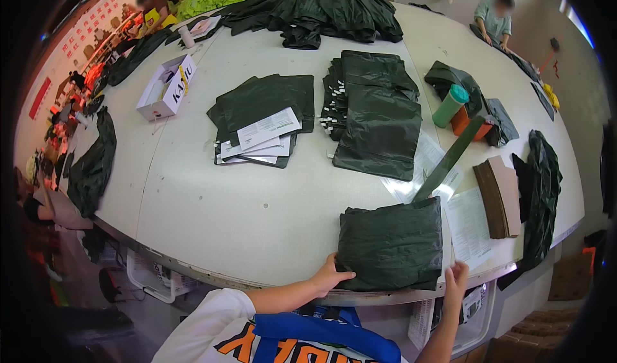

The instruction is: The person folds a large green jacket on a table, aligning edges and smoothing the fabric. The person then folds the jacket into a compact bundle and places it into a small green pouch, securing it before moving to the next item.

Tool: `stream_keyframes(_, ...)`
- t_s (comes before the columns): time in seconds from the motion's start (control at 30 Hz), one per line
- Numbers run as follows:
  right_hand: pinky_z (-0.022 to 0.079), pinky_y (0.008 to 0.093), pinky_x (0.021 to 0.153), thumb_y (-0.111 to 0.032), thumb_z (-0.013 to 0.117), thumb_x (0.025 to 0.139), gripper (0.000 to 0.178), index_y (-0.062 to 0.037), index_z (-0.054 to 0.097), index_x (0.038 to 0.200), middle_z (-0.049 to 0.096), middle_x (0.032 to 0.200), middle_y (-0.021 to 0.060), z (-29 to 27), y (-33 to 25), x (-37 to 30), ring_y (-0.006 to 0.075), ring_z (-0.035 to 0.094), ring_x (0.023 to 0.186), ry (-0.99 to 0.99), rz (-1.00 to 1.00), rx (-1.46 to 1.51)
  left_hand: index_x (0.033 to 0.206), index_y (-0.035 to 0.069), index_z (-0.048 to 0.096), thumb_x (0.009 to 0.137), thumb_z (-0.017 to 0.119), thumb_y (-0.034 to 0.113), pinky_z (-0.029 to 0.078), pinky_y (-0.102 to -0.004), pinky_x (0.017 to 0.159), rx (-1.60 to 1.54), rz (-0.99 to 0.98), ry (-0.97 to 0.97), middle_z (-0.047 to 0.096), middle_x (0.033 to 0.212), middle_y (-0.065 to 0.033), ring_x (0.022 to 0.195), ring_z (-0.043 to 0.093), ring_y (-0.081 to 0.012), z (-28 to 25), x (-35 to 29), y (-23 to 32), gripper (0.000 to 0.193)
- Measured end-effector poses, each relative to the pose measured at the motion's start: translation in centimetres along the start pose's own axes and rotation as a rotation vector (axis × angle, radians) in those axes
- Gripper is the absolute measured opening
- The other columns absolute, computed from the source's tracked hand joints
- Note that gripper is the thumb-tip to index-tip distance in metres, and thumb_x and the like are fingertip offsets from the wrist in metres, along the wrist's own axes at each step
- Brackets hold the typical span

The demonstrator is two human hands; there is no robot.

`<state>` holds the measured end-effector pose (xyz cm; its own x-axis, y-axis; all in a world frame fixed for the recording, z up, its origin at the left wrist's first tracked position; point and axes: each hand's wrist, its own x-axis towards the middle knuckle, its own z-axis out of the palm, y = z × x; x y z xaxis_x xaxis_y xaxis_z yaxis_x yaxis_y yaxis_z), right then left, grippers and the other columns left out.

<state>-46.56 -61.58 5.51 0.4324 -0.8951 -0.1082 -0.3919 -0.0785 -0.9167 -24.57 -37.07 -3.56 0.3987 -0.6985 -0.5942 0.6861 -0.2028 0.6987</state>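
In front of me at the table's near edge lies a folded dark green garment (390,244), flat and roughly rectangular, with a creased surface. My left hand (328,277) grips its lower left edge, thumb on top; the other fingers are partly hidden. My right hand (457,278) is just off the lower right corner, fingers curled in, with nothing visible in them. A long flat dark green strip (450,160) slants away from behind the garment. Beside the right hand lies a printed paper sheet (469,225).
Dark folded garments (379,131) are stacked beyond; left of them are dark flat pieces (263,102) with printed papers (268,129). A cardboard stack (498,196), green bottle (451,106) and orange box (464,122) stand right. A white box (166,90) sits left. Other people work around the table (193,202).
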Motion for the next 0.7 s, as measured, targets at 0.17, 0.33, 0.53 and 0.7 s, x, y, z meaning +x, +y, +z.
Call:
stream_keyframes(0.17,0.044,0.0362,0.096,-0.025,0.063,0.089,0.054,0.0037,0.044,0.131,0.058,0.121,0.014,4.3,2.0,4.3,0.0235,0.057,0.107,-0.448,0.477,0.284,0.138,0.009,0.038,0.082,0.07,0.04,0.032,-0.0512,0.107,-0.462,-0.279,-0.165,0.043,0.138,-0.0151,0.126,0.043,-0.0301,-3.2,-1.3,2.3,0.071)
stream_keyframes(0.33,0.049,0.0436,0.094,-0.019,0.059,0.091,0.039,0.0023,0.052,0.122,0.062,0.114,0.0131,12.4,-2.4,-2.6,0.029,0.061,0.105,-0.45,0.612,0.679,0.145,0.021,0.029,0.061,0.068,0.074,0.023,-0.0564,0.11,-0.856,-0.088,-0.462,0.038,0.144,-0.012,0.132,0.035,-0.0337,-5.5,-3.1,2.7,0.108)
stream_keyframes(0.53,0.047,0.0346,0.093,-0.019,0.059,0.094,0.053,0.0012,0.036,0.138,0.056,0.126,0.0124,22.5,-2.9,-11.6,0.0235,0.057,0.111,-0.369,0.362,0.62,0.143,0.011,0.029,0.072,0.082,0.038,0.038,-0.0417,0.105,-0.519,-0.076,-0.178,0.041,0.14,-0.0109,0.128,0.042,-0.0244,-4.8,-4.9,2.8,0.093)
stream_keyframes(0.7,0.053,0.0289,0.07,-0.021,0.059,0.089,0.03,0.0051,0.065,0.103,0.068,0.086,0.0107,15.0,-3.4,-4.5,0.0163,0.067,0.083,-1.317,0.164,-0.275,0.127,-0.001,0.048,0.074,0.07,0.002,0.049,-0.0407,0.092,-0.349,-0.106,0.149,0.061,0.116,-0.0153,0.105,0.061,-0.0275,-7.7,-6.0,4.4,0.058)
